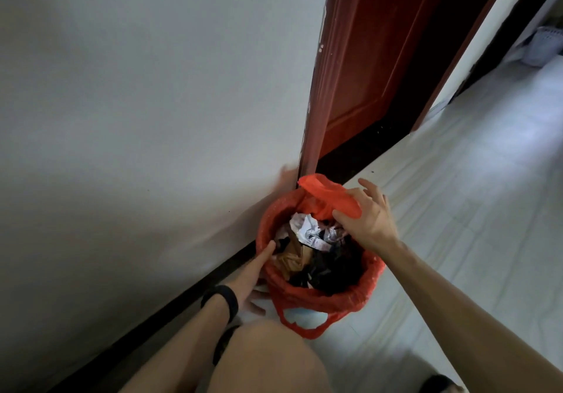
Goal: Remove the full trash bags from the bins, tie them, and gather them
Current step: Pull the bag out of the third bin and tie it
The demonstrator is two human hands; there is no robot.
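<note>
A red plastic trash bag (323,296) lines a small bin on the floor by the wall, full of crumpled paper and dark scraps (313,249). The bin itself is hidden under the bag. One bag handle (304,325) hangs down over the near rim. My right hand (364,213) pinches the far handle (327,193) between thumb and fingers, lifted above the rim. My left hand (254,273) presses against the bag's left side with straight fingers, a dark band on its wrist.
The white wall (137,103) with a dark skirting runs along the left. A red door frame (359,72) stands just behind the bin. Pale floor tiles (457,209) spread to the right. A white basket (545,46) stands far back. My knee (268,359) is low in view.
</note>
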